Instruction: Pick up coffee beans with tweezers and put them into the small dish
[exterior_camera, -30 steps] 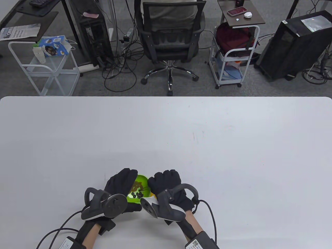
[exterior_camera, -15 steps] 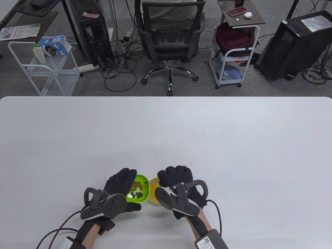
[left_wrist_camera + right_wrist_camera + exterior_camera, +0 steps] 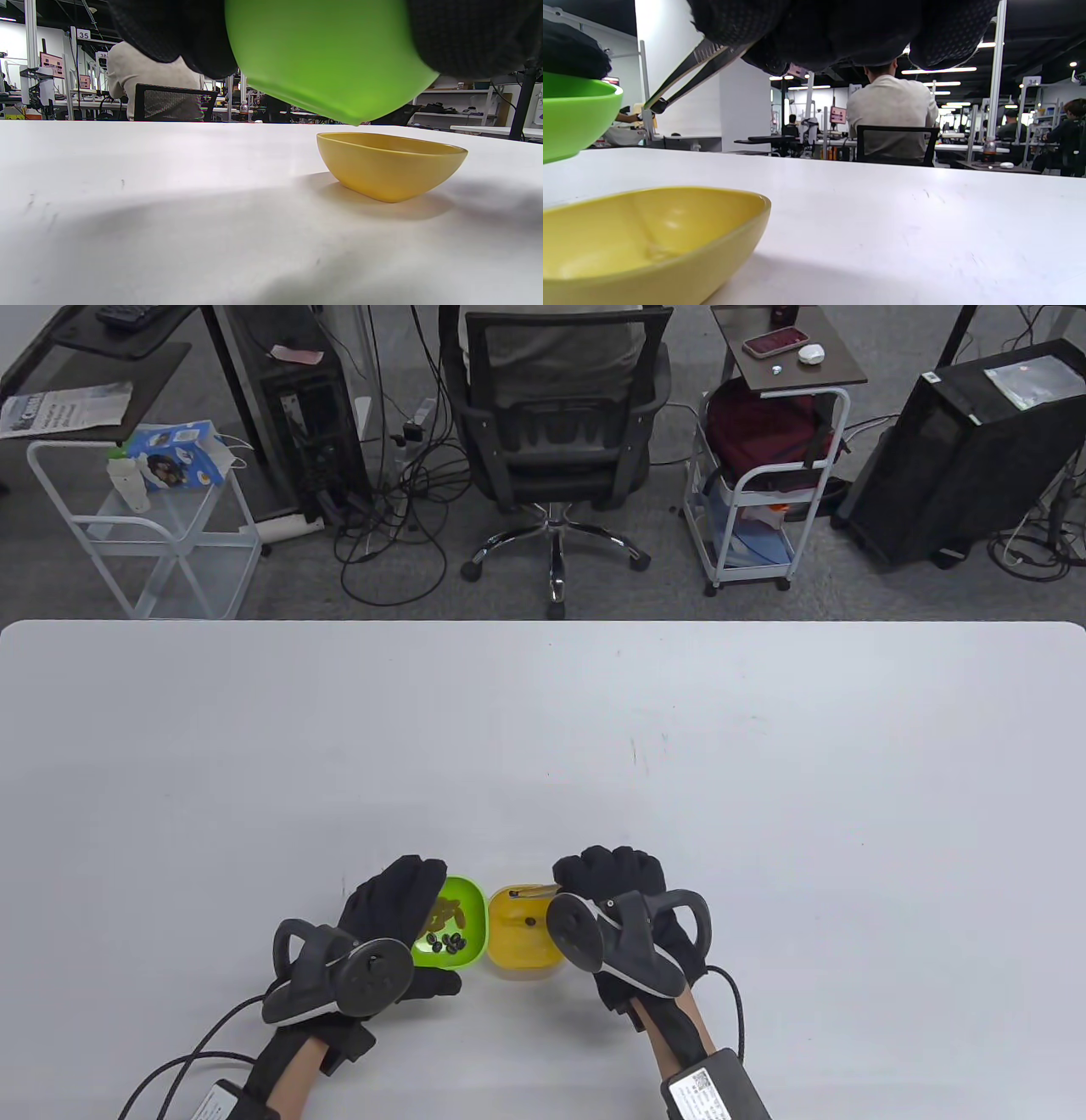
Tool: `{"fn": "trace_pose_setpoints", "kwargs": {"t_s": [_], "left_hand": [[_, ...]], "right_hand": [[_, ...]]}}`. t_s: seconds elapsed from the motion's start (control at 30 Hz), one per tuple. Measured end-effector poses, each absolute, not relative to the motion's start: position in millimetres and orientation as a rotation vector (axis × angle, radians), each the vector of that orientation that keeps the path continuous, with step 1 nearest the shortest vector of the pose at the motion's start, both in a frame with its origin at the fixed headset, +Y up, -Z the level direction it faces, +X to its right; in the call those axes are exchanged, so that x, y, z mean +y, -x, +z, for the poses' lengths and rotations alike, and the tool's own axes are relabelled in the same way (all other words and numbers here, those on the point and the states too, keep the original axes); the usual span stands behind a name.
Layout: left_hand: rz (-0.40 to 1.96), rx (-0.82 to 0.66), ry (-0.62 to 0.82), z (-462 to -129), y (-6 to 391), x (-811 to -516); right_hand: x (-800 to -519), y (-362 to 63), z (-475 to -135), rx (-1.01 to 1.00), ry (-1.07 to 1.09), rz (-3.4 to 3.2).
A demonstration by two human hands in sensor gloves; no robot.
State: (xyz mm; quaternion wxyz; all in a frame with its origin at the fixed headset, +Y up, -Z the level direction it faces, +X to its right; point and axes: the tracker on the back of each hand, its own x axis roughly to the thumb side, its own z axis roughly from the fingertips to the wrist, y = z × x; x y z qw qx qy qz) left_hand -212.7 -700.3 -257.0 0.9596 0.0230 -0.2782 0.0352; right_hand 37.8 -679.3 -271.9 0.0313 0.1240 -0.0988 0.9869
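Near the front edge of the tabletop (image 3: 764,746), the right hand (image 3: 624,899) is now sitting to the right of the yellow dish (image 3: 519,954), having swung there over the last second from a spot hard against the green dish (image 3: 468,903). That shift is carrying the tweezers (image 3: 534,891) away from the green dish and out over the far rim of the yellow one, and the yellow dish, mostly hidden behind the hand a second ago, is now showing almost whole. One dark bean (image 3: 529,920) is lying on the yellow dish's floor in the table view. The right wrist view is showing the tweezers (image 3: 683,76) slanting down and left with a small dark bean (image 3: 658,105) pinched between their tips, so a transfer is, as I judge it, under way, with this bean due for release over the yellow dish.

The right hand's grip is pinching the tweezers, the fingers (image 3: 763,25) curled tight around the upper part of the blades, and the blades are squeezed nearly together at the tips.

The left hand (image 3: 394,912) is staying where it was, its grip wrapping the green dish, which the left wrist view is showing lifted off the tabletop just left of the yellow dish (image 3: 390,167). Inside the green dish a cluster of coffee beans (image 3: 448,942) is lying at the near side, with brownish pieces beyond them, so plenty is remaining to move.
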Motion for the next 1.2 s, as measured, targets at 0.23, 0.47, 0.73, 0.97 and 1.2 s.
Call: {"fn": "trace_pose_setpoints", "kwargs": {"t_s": [0.23, 0.47, 0.73, 0.97, 1.2], "left_hand": [[0.070, -0.565, -0.042, -257, 213, -700], [0.067, -0.567, -0.043, -257, 212, -700], [0.067, -0.567, -0.041, -257, 212, -700], [0.065, -0.566, -0.040, -257, 212, -701], [0.065, -0.567, -0.040, -257, 212, -700]], "right_hand": [[-683, -40, -274, -0.278, -0.360, 3.048], [-677, -38, -270, -0.338, -0.391, 2.988], [-667, -23, -258, -0.438, -0.500, 2.951], [-667, -4, -249, -0.463, -0.625, 2.976], [-674, 10, -246, -0.446, -0.708, 3.028]]}}
